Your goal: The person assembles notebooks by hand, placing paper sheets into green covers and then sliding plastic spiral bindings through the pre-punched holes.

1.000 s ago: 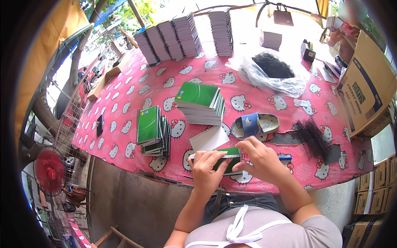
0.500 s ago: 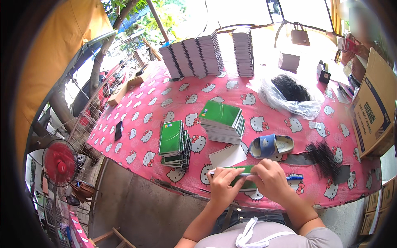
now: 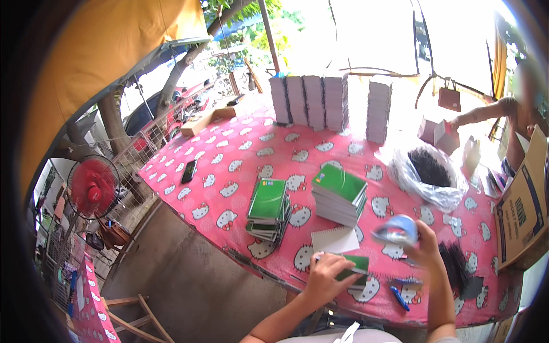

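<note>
The long table under its pink cloth printed with white cartoon cats (image 3: 240, 154) carries everything here, and its near edge is the main hazard: the work sits right at that edge.

At the far side stand tall rows of white paper blocks (image 3: 311, 100). A topple there would need a hard knock to the table, which seems unlikely from this seat.

The crinkled clear plastic bag of black binding pieces (image 3: 429, 177) lies open to the right, well apart from both hands.

Two stacks of green-covered notebooks lie in the middle: the neater right stack (image 3: 338, 194) and the fanned, leaning left stack (image 3: 267, 208). The left one looks most likely to slide if the cloth is tugged.

The left hand (image 3: 326, 277) presses flat, fingers spread, on a single green-covered notebook (image 3: 355, 266) lying just inside the near edge; it pins rather than clasps it. A loose white ruled sheet (image 3: 334, 240) lies just beyond it, and the breeze from the red standing fan (image 3: 91, 187) could lift it.

The right hand (image 3: 420, 243) is raised above the table, fingers closed around a blurred blue and white object (image 3: 396, 230), perhaps a tape dispenser; a loose hold could drop it onto the notebook.

A small blue tool (image 3: 399, 297) lies near the edge and could be swept off by the forearm.
</note>
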`<act>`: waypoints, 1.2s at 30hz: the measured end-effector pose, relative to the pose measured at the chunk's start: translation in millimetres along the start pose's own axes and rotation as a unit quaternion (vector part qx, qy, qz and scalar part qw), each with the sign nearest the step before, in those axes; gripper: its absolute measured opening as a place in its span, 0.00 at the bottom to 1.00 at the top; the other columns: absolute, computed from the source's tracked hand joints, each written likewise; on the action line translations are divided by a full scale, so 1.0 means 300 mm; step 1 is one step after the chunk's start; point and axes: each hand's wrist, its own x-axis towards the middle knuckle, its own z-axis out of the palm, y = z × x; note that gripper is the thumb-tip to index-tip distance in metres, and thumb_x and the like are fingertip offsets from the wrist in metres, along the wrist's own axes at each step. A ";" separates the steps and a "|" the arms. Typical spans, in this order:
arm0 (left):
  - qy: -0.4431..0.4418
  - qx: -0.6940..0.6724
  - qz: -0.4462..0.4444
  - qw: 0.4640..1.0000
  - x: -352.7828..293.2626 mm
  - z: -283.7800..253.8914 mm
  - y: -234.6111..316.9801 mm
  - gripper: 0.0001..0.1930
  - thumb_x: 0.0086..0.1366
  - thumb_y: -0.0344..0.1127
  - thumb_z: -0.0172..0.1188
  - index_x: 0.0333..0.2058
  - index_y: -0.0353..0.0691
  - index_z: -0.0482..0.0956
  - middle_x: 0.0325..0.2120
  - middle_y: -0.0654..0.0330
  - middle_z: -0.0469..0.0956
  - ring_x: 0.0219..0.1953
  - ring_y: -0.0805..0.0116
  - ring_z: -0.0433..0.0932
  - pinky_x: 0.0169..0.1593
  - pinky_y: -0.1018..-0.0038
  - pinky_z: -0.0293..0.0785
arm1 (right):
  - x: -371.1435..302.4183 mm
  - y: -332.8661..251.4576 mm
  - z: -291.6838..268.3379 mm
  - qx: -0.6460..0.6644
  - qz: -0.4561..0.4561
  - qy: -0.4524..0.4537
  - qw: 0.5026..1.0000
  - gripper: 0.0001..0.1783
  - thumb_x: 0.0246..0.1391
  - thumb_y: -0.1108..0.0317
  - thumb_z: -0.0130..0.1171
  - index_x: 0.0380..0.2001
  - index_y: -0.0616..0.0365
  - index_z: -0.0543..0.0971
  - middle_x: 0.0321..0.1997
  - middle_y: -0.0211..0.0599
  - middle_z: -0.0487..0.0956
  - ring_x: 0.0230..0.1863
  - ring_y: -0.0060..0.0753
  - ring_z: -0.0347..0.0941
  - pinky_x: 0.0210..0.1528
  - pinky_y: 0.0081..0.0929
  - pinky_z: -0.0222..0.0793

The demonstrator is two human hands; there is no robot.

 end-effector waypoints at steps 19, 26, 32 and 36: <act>0.025 -0.254 -0.178 0.951 -0.040 0.006 -0.071 0.18 0.58 0.26 0.65 0.47 0.38 0.75 0.45 0.54 0.77 0.51 0.63 0.76 0.55 0.71 0.71 | 0.054 -0.136 0.131 -0.218 -0.032 -0.138 0.966 0.26 0.31 0.78 0.71 0.40 0.60 0.78 0.34 0.29 0.80 0.36 0.22 0.76 0.41 0.24 0.73; 0.025 -0.402 -0.217 0.889 -0.066 -0.010 -0.145 0.15 0.60 0.19 0.60 0.47 0.34 0.77 0.45 0.58 0.79 0.49 0.72 0.77 0.55 0.77 0.72 | 0.110 -0.092 0.186 -0.125 -0.090 -0.188 0.970 0.23 0.34 0.78 0.72 0.40 0.62 0.79 0.35 0.30 0.81 0.38 0.20 0.75 0.43 0.25 0.72; 0.041 -0.424 -0.284 0.859 -0.059 -0.033 -0.132 0.18 0.59 0.18 0.60 0.49 0.35 0.79 0.44 0.58 0.81 0.42 0.77 0.78 0.48 0.79 0.75 | 0.124 -0.089 0.199 -0.266 -0.141 -0.192 0.934 0.31 0.34 0.73 0.72 0.48 0.58 0.76 0.37 0.38 0.82 0.36 0.22 0.75 0.39 0.29 0.73; 0.037 -0.433 -0.249 0.865 -0.105 -0.001 -0.208 0.17 0.59 0.16 0.59 0.47 0.35 0.80 0.42 0.55 0.82 0.42 0.75 0.79 0.48 0.78 0.76 | 0.095 -0.132 0.223 -0.192 -0.192 -0.264 0.926 0.30 0.32 0.71 0.71 0.46 0.55 0.77 0.37 0.43 0.81 0.37 0.36 0.79 0.40 0.32 0.74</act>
